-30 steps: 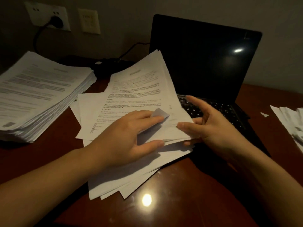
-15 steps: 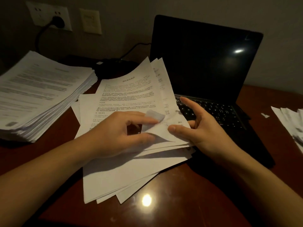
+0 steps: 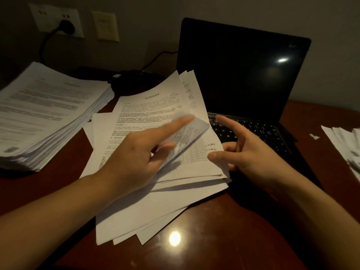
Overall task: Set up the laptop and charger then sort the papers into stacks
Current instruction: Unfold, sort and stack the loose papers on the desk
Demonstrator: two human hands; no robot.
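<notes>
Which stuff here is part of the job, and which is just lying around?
Job: laptop, charger, wall plug, loose papers, tall stack on the left, small pile at the right edge.
Lying about: paper scrap, switch plate on the wall.

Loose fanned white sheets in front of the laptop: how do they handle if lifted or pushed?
Probably floppy: the white printed top sheet curls over at its corner by the left hand. Pushed, the loose fanned pile of sheets would likely slide apart, since edges are misaligned and the glossy brown wooden desk looks slick.
</notes>
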